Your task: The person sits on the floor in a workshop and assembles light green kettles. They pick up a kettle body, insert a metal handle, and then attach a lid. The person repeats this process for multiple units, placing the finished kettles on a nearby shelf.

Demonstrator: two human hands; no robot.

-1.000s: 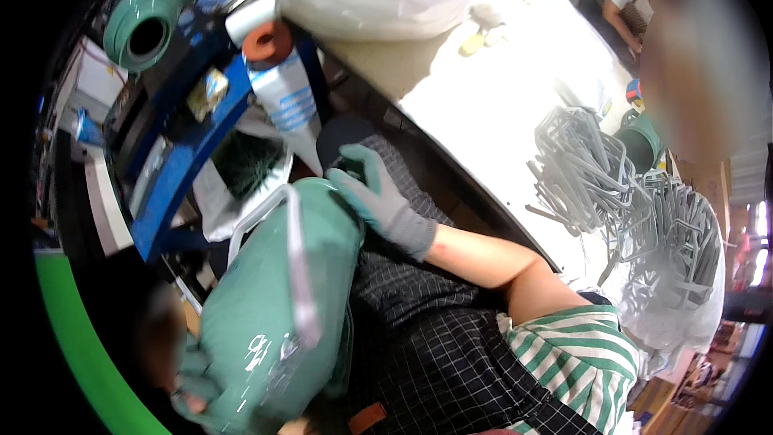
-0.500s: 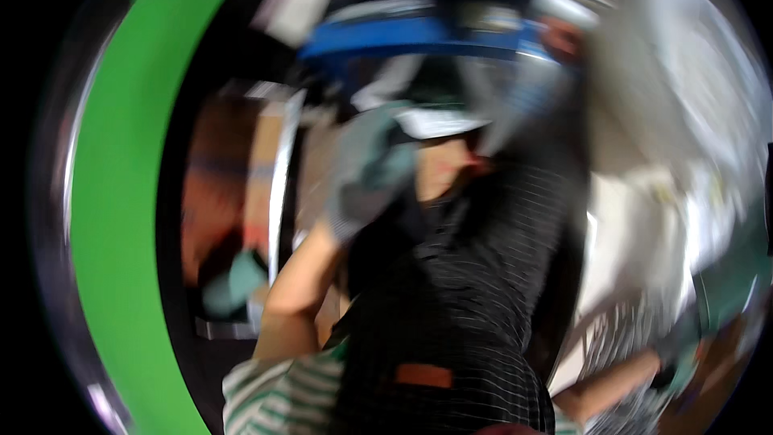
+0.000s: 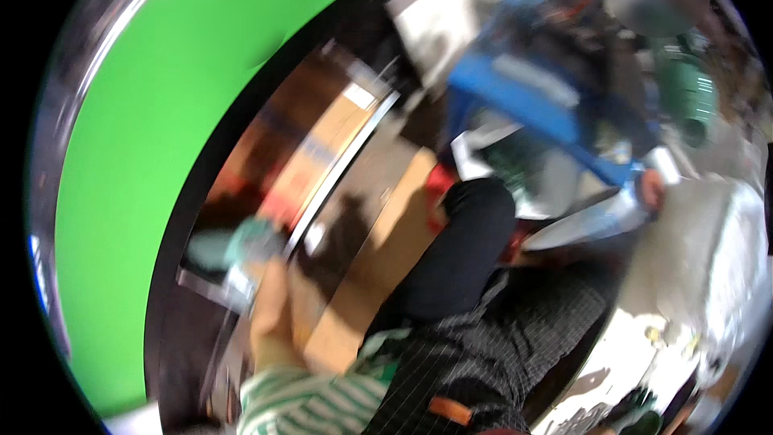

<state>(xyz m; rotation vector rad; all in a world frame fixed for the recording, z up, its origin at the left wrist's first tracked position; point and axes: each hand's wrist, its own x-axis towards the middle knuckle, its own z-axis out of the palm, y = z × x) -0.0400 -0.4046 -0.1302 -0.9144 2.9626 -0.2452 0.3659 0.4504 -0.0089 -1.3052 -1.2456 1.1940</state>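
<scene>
My left hand (image 3: 259, 243), in a green and grey work glove, reaches into an opening below the green tabletop (image 3: 121, 217). It is at a smooth pale green object (image 3: 208, 250) whose kind is too blurred to make out. Motion smears the fingers, so whether they grip it does not show. Beside the hand lies a long cardboard box (image 3: 326, 153) along a pale metal edge. My right hand (image 3: 640, 415), apparently gloved in dark green, is at the lower right rim, mostly cut off and blurred.
A blue stool (image 3: 523, 105) with things on and under it stands ahead. At right are a bundle in clear plastic (image 3: 708, 250) and a green bottle-like container (image 3: 688, 97). A cardboard piece (image 3: 362, 274) lies beside my black-clad leg (image 3: 451, 250).
My left hand has moved from in front of my lap down and left into the opening, to the pale green object. The view has turned, and my right hand sits lower at the rim.
</scene>
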